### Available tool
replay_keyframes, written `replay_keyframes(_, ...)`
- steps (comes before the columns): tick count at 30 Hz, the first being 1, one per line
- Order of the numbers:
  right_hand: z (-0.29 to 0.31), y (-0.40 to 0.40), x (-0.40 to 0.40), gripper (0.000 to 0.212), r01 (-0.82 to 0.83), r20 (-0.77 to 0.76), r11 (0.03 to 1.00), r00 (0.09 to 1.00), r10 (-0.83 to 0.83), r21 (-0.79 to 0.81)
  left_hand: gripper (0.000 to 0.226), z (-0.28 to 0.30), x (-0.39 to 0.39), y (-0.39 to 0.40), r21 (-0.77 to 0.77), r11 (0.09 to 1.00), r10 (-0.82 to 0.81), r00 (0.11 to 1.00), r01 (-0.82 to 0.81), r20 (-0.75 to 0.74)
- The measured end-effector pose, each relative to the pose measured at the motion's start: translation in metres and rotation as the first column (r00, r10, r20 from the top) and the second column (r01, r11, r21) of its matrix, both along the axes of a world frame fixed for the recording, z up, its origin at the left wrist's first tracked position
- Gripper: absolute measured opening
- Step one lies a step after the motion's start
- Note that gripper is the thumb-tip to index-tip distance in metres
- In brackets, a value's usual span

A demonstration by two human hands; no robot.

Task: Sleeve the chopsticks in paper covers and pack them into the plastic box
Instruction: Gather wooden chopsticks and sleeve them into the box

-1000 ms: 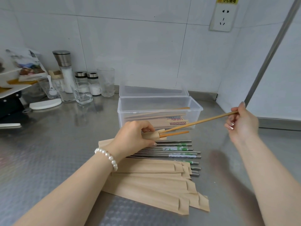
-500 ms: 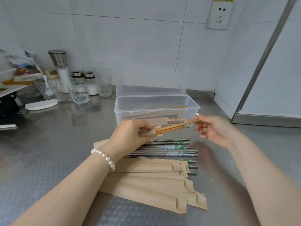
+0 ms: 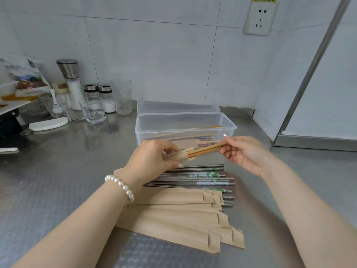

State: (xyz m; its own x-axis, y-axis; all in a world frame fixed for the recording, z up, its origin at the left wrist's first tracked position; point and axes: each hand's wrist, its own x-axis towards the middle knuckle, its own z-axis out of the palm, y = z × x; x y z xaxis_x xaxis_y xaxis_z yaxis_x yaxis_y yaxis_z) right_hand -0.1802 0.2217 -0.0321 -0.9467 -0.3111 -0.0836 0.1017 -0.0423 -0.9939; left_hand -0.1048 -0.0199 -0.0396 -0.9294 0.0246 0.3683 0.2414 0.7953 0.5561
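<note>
Wooden chopsticks, a light, stiff pair, sit part-way in a paper sleeve above the counter, just in front of the box. My left hand has its grip curled round the sleeve near its open mouth; my right hand pinches the pair's outer ends with its fingertips. I judge the paper thin and easily crumpled, so it is best held flat near the mouth, while the smooth sticks take an end-on push without bending. Steel chopsticks on the counter look heavier and slicker and probably need a firmer pinch. Spare sleeves lie fanned nearest me. Sleeved pairs already lie in the box.
</note>
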Motion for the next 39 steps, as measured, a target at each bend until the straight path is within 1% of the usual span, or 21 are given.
replay_keyframes(3,0.004,0.005,-0.002,0.025,0.103,0.003,0.993,0.995,-0.103,-0.063,0.026,0.008,0.0,-0.014,0.034,0.994,0.103,0.994,-0.102,-0.042)
replay_keyframes(4,0.005,0.008,-0.003,0.025,0.134,0.011,0.988,0.991,-0.133,-0.079,0.024,0.012,0.0,-0.019,0.087,0.987,0.144,0.987,-0.138,-0.066)
replay_keyframes(5,0.006,0.011,-0.003,0.025,0.162,0.024,0.982,0.987,-0.161,-0.096,0.029,0.015,0.001,-0.023,0.168,0.972,0.179,0.98,-0.163,-0.088)
replay_keyframes(6,0.007,0.013,-0.004,0.025,0.185,0.039,0.976,0.983,-0.182,-0.115,0.038,0.018,0.001,-0.026,0.267,0.948,0.205,0.974,-0.174,-0.095)
replay_keyframes(7,0.007,0.015,-0.004,0.026,0.199,0.051,0.971,0.98,-0.194,-0.134,0.046,0.021,0.001,-0.028,0.382,0.909,0.217,0.973,-0.169,-0.085)
replay_keyframes(8,0.008,0.016,-0.004,0.026,0.206,0.059,0.967,0.978,-0.199,-0.152,0.05,0.023,0.001,-0.029,0.508,0.847,0.21,0.976,-0.155,-0.053)
replay_keyframes(10,0.009,0.014,-0.004,0.026,0.197,0.065,0.965,0.98,-0.189,-0.171,0.055,0.025,-0.002,-0.029,0.716,0.688,0.135,0.99,-0.122,0.039)
replay_keyframes(11,0.009,0.013,-0.003,0.025,0.185,0.066,0.967,0.982,-0.176,-0.175,0.058,0.024,-0.003,-0.029,0.779,0.617,0.079,0.994,-0.112,0.08)
replay_keyframes(14,0.008,0.01,-0.002,0.027,0.161,0.031,0.978,0.987,-0.159,-0.135,0.064,0.024,-0.004,-0.028,0.885,0.454,-0.048,0.988,-0.107,0.144)
replay_keyframes(15,0.007,0.009,-0.002,0.029,0.171,-0.007,0.982,0.985,-0.172,-0.08,0.064,0.025,-0.004,-0.027,0.906,0.408,-0.068,0.986,-0.109,0.15)
replay_keyframes(17,0.005,0.005,-0.003,0.033,0.227,-0.121,0.97,0.969,-0.216,0.087,0.064,0.027,-0.002,-0.027,0.933,0.343,-0.09,0.984,-0.111,0.15)
replay_keyframes(19,0.002,-0.002,-0.001,0.038,0.273,-0.205,0.942,0.951,-0.233,0.194,0.064,0.029,-0.001,-0.027,0.94,0.321,-0.1,0.983,-0.117,0.157)
replay_keyframes(21,0.0,-0.01,0.002,0.043,0.257,-0.221,0.943,0.952,-0.21,0.213,0.064,0.029,-0.001,-0.028,0.941,0.313,-0.11,0.98,-0.126,0.168)
replay_keyframes(23,0.0,-0.013,0.004,0.042,0.205,-0.2,0.96,0.965,-0.167,0.191,0.064,0.03,-0.001,-0.029,0.944,0.305,-0.114,0.979,-0.128,0.17)
replay_keyframes(25,0.003,-0.011,0.006,0.039,0.149,-0.165,0.981,0.978,-0.127,0.125,0.064,0.031,0.0,-0.03,0.95,0.288,-0.124,0.98,-0.116,0.158)
replay_keyframes(28,0.007,-0.006,0.006,0.029,0.08,-0.109,0.996,0.991,-0.084,-0.043,0.065,0.031,0.0,-0.031,0.955,0.279,-0.158,0.977,-0.098,0.146)
replay_keyframes(30,0.008,-0.005,0.007,0.028,0.072,-0.073,0.985,0.994,-0.084,-0.154,0.065,0.029,0.0,-0.029,0.952,0.295,-0.193,0.971,-0.078,0.14)
replay_keyframes(32,0.009,-0.005,0.006,0.027,0.103,-0.062,0.965,0.991,-0.121,-0.241,0.066,0.029,0.0,-0.027,0.951,0.303,-0.23,0.965,-0.056,0.13)
replay_keyframes(36,0.009,-0.009,0.005,0.025,0.159,-0.084,0.93,0.977,-0.197,-0.331,0.07,0.029,0.0,-0.026,0.959,0.284,-0.272,0.959,0.0,0.08)
replay_keyframes(39,0.012,-0.008,0.004,0.025,0.208,-0.108,0.919,0.96,-0.257,-0.336,0.07,0.031,0.0,-0.028,0.973,0.226,-0.244,0.97,0.044,0.013)
